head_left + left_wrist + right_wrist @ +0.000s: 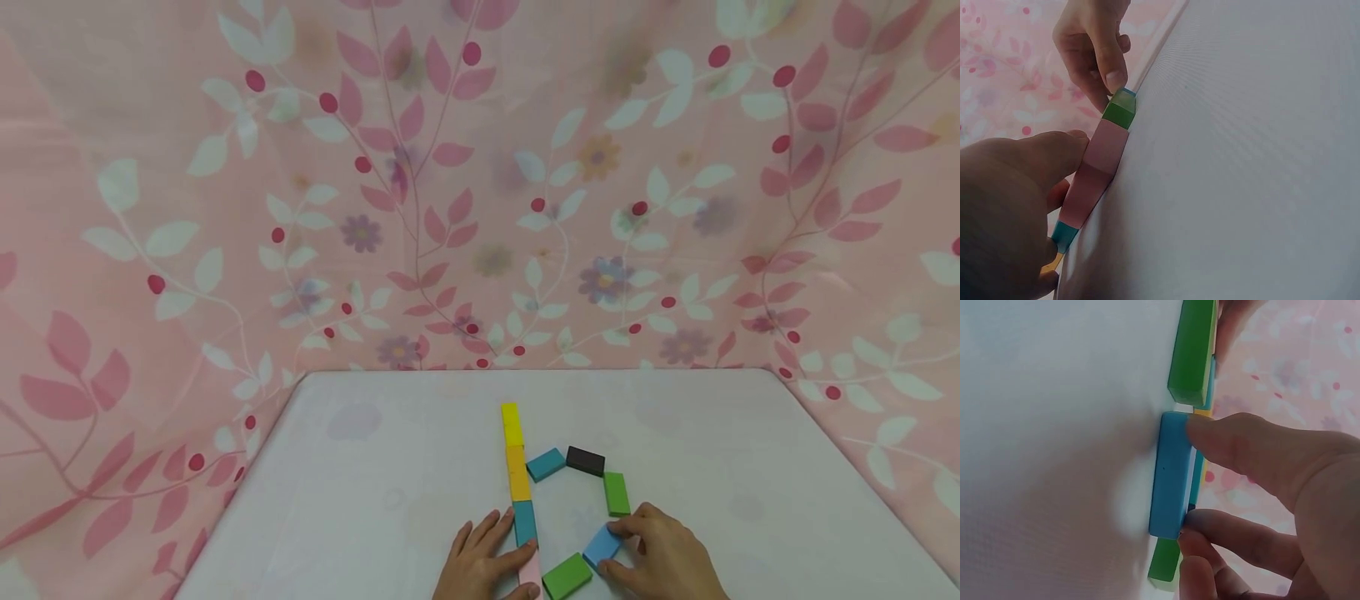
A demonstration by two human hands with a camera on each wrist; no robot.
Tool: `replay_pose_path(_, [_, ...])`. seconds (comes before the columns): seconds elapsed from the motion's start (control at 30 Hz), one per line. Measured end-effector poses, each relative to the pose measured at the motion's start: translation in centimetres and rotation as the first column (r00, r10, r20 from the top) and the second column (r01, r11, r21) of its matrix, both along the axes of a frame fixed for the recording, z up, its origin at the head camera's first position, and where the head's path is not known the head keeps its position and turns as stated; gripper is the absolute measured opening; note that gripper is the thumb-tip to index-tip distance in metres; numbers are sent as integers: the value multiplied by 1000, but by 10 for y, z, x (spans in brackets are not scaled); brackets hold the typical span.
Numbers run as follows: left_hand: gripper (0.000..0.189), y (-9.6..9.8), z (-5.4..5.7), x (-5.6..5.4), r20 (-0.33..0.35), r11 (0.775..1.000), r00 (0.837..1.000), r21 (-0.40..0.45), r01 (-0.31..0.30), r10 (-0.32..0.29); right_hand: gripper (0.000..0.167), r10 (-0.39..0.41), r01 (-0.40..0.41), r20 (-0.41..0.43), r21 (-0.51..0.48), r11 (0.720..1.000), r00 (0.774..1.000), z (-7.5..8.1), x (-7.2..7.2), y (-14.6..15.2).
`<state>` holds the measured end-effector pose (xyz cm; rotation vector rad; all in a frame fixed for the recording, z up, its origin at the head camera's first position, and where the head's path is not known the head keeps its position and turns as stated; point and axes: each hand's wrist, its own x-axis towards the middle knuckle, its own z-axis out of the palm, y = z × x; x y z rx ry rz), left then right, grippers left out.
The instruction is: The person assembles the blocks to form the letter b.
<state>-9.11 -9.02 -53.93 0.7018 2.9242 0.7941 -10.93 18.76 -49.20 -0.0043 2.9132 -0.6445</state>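
Flat coloured blocks lie on a white table (375,500). A straight column runs yellow (512,423), orange (517,472), teal (525,522), pink (530,571). My left hand (498,554) rests beside the column's near end, its thumb (1066,147) touching the pink block (1100,162). To the right, a second teal block (545,464), a black block (585,460), a green block (617,493), a light blue block (600,547) and another green block (567,576) curve round. My right hand (617,547) pinches the light blue block (1171,475) between thumb and fingers.
A pink cloth (480,208) printed with leaves and flowers hangs behind and beside the table. The table's left edge (247,467) and right edge (855,467) slant outward toward me. Bare tabletop (750,467) lies on both sides of the blocks.
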Motion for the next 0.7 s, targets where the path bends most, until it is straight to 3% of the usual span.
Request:
replay_pose_path(0.27, [52,-2,-3,-2,-51,1000,999,-18,7,-8,52,-1,0,56,11,1000,998,1,-5,-2])
replay_pose_path(0.43, [53,-2,-6,-4,-5,1000,1000,-4,6,-6,50,16,-18,59,22,1000,998,5,-6,0])
replay_pose_path(0.53, [52,-2,-7,-4,-16,1000,1000,-23,9,-9,46,40,-40,25,-5,999,999,10,-6,3])
replay_pose_path(0.63, [52,-1,-7,-3,-51,999,999,-36,6,-8,42,140,-142,-33,-71,987,990,15,-4,7])
replay_pose_path(0.7, [53,0,-7,-2,-66,999,998,-38,3,-6,42,255,-261,-65,-117,958,965,18,-5,9])
